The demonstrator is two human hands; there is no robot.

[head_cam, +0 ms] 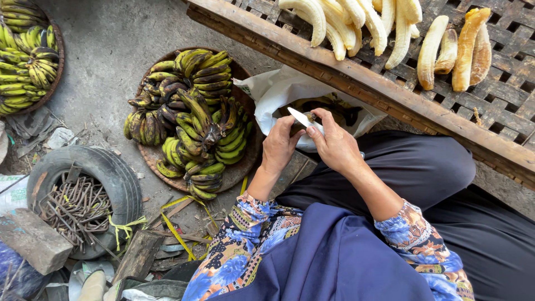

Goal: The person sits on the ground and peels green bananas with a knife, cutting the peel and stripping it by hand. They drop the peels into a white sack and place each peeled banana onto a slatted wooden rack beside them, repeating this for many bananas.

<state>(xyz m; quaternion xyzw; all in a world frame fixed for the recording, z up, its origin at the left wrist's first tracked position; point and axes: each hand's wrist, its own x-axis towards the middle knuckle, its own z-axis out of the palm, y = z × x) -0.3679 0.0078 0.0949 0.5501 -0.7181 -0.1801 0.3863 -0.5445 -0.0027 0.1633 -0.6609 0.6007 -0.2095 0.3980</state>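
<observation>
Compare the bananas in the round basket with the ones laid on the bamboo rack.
The basket bananas still wear green, black-blotched skins; the rack bananas are peeled, pale cream to orange-brown. The basket bananas sit joined in bunches, heaped; the rack bananas lie singly, side by side in one layer on the woven rack. Both are the same kind of fruit.

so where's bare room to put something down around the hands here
Bare concrete floor lies open between the two banana baskets. The woven rack is free right of the darker peeled bananas and along its near edge. It is crowded by the left hand and right hand, over the white bag, and around the tyre with scrap.
</observation>
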